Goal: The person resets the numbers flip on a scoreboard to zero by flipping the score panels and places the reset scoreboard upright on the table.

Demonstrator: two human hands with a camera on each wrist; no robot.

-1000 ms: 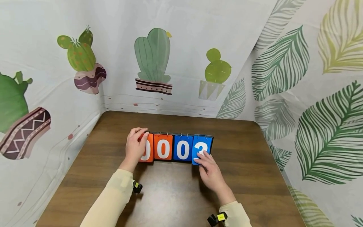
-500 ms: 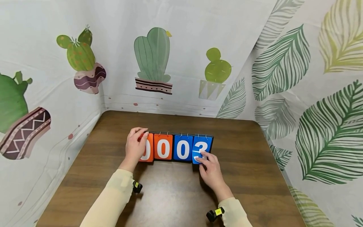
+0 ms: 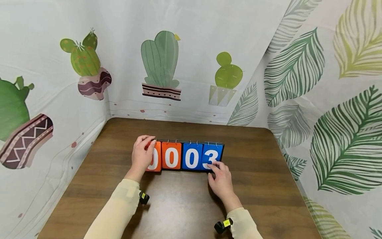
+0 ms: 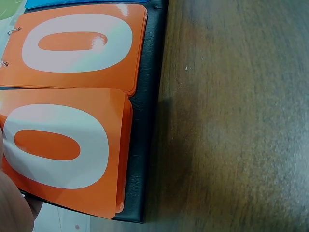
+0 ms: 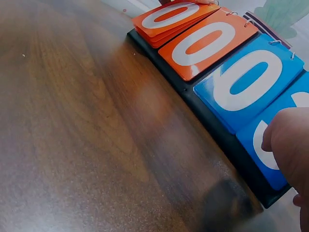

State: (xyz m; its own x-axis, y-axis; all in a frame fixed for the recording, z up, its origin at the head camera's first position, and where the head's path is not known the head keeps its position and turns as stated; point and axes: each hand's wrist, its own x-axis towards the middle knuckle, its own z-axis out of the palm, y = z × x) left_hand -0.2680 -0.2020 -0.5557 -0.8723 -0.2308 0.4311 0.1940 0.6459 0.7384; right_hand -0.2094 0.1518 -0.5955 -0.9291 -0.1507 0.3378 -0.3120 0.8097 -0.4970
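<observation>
A tabletop flip scoreboard [image 3: 182,156] leans on the table, with two orange cards and two blue cards on metal rings, reading 0 0 0 3. My left hand [image 3: 142,154] grips its left end, the thumb across the front of the outer orange 0 card [image 4: 91,145]. That card sits a little proud of the black backing [image 4: 137,159]. At the other end, my right hand [image 3: 222,181] touches the lower right of the blue 3 card [image 3: 210,154] with its fingertips. In the right wrist view the hand covers much of the 3. The blue 0 card [image 5: 241,84] hangs flat beside it.
The brown wooden table [image 3: 179,205] extends around the scoreboard. Behind it and at both sides hangs white cloth [image 3: 125,66] printed with cacti and leaves. A black wrist camera [image 3: 144,198] is worn on the left wrist, another [image 3: 222,226] on the right.
The rightmost blue card has settled back against the board, and its 3 now shows more fully. My right hand has shifted slightly down and left. The left hand keeps its grip.
</observation>
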